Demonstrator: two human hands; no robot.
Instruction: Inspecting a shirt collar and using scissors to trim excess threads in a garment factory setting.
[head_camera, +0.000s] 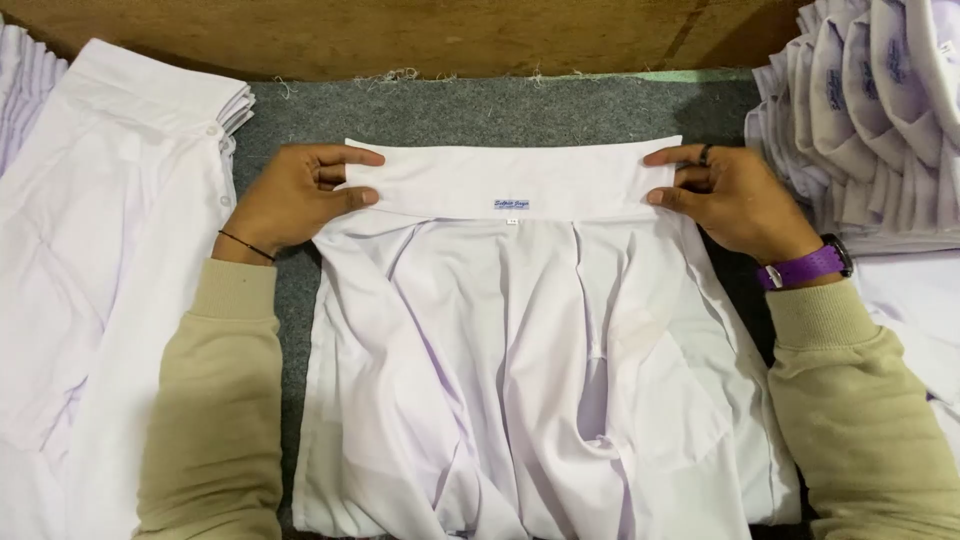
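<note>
White shirt (530, 370) lay flat on grey table (500, 110), collar (510, 185) farthest from me. My left hand (290, 195) and right hand (735, 200) pinched collar ends, grip closed. Step: squaring collar fold. Next called for even tension, likely.

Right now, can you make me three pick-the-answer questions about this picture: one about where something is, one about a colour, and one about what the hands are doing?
1. Where is the stack of folded collars?
A. far right
B. middle
C. under the sleeves

2. What colour is the watch strap?
A. red
B. purple
C. green

3. What are the left hand and right hand doing to the collar?
A. pinching its two ends
B. resting apart from it
C. rolling it up

Answers:
1 A, the stack fills the top right corner.
2 B, the strap on the right wrist is purple.
3 A, fingers grip each end of the flat collar.
</note>
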